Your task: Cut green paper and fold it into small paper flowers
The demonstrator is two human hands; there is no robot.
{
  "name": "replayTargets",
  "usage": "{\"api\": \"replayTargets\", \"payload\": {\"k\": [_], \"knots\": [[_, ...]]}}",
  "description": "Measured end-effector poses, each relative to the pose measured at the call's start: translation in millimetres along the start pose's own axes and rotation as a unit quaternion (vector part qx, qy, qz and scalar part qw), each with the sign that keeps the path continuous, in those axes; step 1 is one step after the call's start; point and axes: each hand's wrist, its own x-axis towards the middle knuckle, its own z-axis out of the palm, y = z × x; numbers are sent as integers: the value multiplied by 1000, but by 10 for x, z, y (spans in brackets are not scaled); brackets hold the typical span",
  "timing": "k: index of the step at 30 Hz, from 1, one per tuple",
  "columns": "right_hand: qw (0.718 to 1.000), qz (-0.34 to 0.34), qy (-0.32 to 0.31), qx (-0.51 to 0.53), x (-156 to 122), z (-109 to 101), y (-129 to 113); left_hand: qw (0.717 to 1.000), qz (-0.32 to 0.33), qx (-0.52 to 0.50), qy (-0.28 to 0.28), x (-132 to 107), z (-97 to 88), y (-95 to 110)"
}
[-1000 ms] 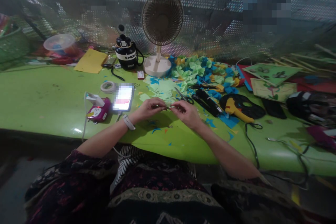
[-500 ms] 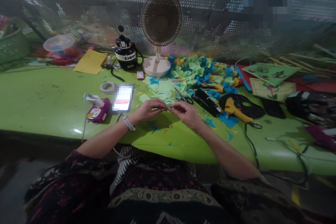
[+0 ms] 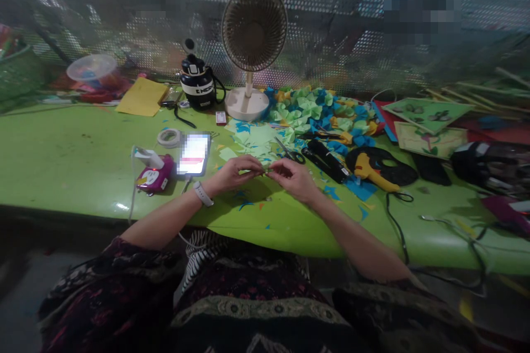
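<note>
My left hand (image 3: pixel 238 172) and my right hand (image 3: pixel 293 178) meet fingertip to fingertip above the green table (image 3: pixel 285 231). Between them they pinch a small green piece of paper (image 3: pixel 265 171), mostly hidden by the fingers. Just beyond lie loose light green paper pieces (image 3: pixel 259 140) and a pair of scissors (image 3: pixel 291 153) with dark handles. Farther back spreads a heap of folded green, blue and yellow paper shapes (image 3: pixel 310 110). Small paper scraps (image 3: pixel 246 205) are strewn under my hands.
A lit phone (image 3: pixel 194 154), a tape roll (image 3: pixel 169 137) and a purple power block (image 3: pixel 155 176) sit left. A fan (image 3: pixel 248 103) and a flask (image 3: pixel 199 88) stand behind. To the right are a black stapler (image 3: pixel 327 161) and a yellow glue gun (image 3: pixel 375 174) with its cord.
Both hands stay in nearly the same place, still pinching the paper. Only a very slight shift of the fingertips and of the view shows.
</note>
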Motion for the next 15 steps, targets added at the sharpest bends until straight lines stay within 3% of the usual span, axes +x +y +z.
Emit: {"api": "replayTargets", "payload": {"k": [15], "knots": [[1000,5,-18,2,3,-1,-19,1000,-5,6,0,1,7,3]]}}
